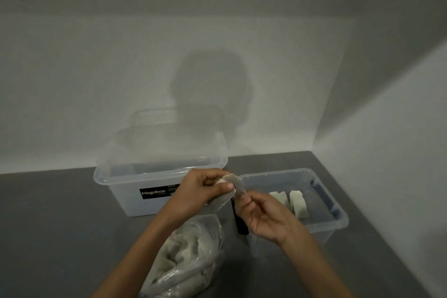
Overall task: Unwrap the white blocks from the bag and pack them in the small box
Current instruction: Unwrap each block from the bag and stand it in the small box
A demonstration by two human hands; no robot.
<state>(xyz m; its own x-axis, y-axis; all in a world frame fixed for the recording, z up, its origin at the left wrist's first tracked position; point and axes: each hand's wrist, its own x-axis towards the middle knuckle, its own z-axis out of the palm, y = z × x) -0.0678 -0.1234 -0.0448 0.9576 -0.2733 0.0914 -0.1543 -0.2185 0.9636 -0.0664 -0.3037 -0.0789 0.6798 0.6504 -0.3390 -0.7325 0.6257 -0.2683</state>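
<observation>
On the table (60, 225), large box (135, 176) is sitting rear left; small box (326, 203) is sitting to its right. The blocks (298, 203) are standing in the small box. The bag (188, 261) is lying before the large box. The wrapped block (227, 185), in left hand (205, 189) and right hand (261, 213), is hanging between the boxes.

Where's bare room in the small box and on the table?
The small box has bare floor behind the white blocks. The table is bare left of the bag, in front of the large box. Crowded between bag and small box, where left hand and right hand hold the wrapped block.
</observation>
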